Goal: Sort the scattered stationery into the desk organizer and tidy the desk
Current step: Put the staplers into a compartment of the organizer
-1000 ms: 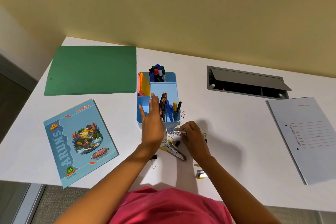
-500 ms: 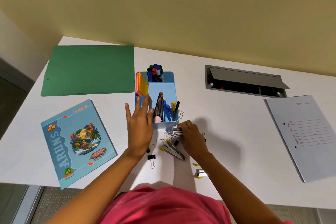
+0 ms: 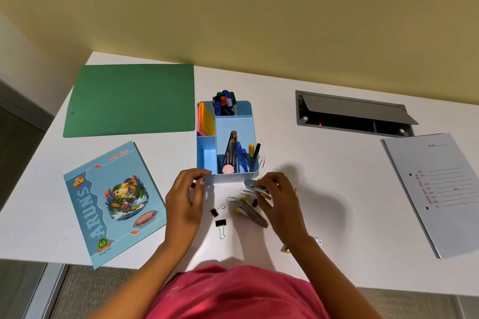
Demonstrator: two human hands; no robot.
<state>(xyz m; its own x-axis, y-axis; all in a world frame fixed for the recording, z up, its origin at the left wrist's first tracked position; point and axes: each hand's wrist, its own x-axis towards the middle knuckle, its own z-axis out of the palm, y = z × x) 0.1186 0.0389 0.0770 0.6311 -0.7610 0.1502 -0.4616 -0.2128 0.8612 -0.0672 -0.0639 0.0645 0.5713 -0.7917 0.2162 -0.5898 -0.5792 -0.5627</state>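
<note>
**Small metal bits being gathered in front of the organizer**

The blue organizer stands mid-desk. Markers fill its far-right compartment, and pencils and pens stand in the near-right one.

The step in hand looks like clearing the loose clips and fasteners that lie just in front of it. The right hand has its grip closed on a small silver piece, pinched between thumb and fingers close to the organizer's near wall. I cannot tell what the piece is.

The left hand has its fingers curled at the organizer's near-left corner. Whether that grip pinches the wall, holds something small or holds nothing, I cannot tell.

Between the hands on the desk lie several paper clips, two binder clips and a stapler.

The next move probably calls for a short lift of the silver piece over the near wall, then a drop into a compartment, likely the near-left one. The left hand could steady the organizer so it does not slide. The thin, flat paper clips will need a fingertip pinch or a sweep together.

Larger things wait further out: a notebook and a green folder to the left, a grey file to the right.
</note>
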